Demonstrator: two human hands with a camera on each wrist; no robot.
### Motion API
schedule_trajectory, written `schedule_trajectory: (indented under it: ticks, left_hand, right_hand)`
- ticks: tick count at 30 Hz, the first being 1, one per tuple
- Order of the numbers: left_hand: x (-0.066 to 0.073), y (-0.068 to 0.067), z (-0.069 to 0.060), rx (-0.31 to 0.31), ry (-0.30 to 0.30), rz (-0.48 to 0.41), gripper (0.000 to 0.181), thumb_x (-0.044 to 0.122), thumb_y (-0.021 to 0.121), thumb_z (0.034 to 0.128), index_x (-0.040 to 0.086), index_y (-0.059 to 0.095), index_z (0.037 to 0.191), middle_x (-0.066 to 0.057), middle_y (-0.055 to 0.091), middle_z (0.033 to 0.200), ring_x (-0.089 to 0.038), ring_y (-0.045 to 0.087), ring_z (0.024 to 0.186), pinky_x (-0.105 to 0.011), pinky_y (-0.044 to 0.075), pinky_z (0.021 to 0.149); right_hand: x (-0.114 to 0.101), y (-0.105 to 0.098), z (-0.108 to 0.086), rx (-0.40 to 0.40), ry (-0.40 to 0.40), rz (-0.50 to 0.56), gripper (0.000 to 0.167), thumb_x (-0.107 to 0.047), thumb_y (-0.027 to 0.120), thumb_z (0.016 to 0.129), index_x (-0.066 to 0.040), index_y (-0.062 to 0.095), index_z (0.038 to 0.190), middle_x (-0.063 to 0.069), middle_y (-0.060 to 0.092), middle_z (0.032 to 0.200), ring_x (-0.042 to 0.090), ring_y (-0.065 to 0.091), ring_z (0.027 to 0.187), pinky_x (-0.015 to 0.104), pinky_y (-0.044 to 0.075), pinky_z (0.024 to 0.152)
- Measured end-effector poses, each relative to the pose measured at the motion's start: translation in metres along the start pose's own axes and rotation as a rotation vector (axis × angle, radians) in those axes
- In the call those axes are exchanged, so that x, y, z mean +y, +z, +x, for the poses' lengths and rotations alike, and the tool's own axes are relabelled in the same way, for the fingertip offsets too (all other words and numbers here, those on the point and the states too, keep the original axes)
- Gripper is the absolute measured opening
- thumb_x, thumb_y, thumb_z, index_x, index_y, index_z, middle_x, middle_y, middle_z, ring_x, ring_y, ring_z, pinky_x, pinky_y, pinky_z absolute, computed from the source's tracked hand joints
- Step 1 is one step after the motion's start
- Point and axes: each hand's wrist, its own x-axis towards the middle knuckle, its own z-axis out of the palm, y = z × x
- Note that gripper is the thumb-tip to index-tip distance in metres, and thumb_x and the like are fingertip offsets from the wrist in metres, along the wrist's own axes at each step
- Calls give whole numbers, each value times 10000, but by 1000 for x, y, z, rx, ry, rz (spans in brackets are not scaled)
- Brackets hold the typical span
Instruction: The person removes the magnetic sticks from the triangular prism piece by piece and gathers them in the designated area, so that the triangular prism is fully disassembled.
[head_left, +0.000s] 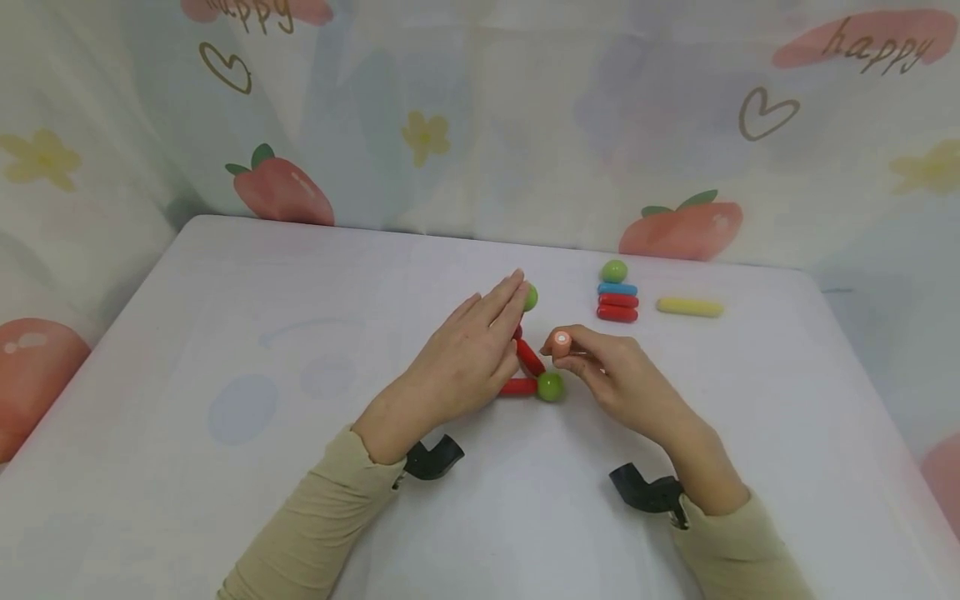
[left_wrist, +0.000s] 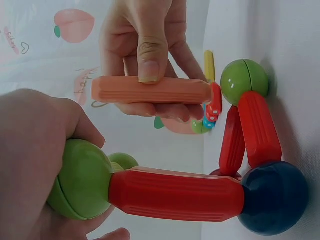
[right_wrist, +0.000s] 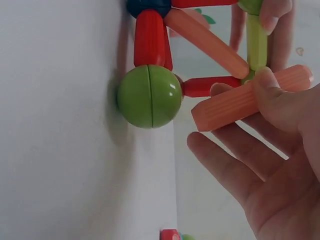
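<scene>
My left hand (head_left: 468,350) holds a green ball (left_wrist: 82,180) at the top of a magnetic rod-and-ball structure, with thumb and fingers around it. Below that ball an upright red rod (left_wrist: 177,195) meets a dark blue ball (left_wrist: 274,197) on the table. An orange rod (right_wrist: 207,42) runs diagonally within the structure, and a yellow-green rod (right_wrist: 257,42) joins two green balls. Another green ball (head_left: 551,387) rests at the near right corner, where red rods meet. Just right of the structure, my right hand (head_left: 618,375) pinches a loose orange rod (left_wrist: 150,91), apart from the other pieces.
Toward the back right of the white table (head_left: 750,400) lie a loose green ball (head_left: 614,271), a blue rod (head_left: 617,289) and two red rods (head_left: 617,313) in a row. A yellow rod (head_left: 690,307) lies right of them. A printed cloth (head_left: 510,125) hangs behind.
</scene>
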Motion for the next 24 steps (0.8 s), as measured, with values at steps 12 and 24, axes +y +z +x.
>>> schedule_trajectory:
  ticks: [12, 24]
  left_hand:
    - [1, 0, 1, -11, -19, -2, 613, 186, 493, 989, 23, 297, 1546, -91, 262, 1641, -189, 287, 1508, -431, 308, 1207]
    - [1, 1, 1, -9, -9, 12, 608, 185, 486, 990, 24, 298, 1546, -90, 256, 1643, -178, 269, 1515, -418, 315, 1205]
  right_hand:
    - [4, -1, 0, 3, 36, 67, 386, -12, 706, 876, -64, 490, 1192, 111, 717, 1104, 229, 724, 1021, 405, 553, 924]
    - [11, -10, -1, 95, -1, -43, 320, -1, 768, 824, -91, 628, 1098, 4, 679, 994, 149, 694, 927, 388, 596, 834]
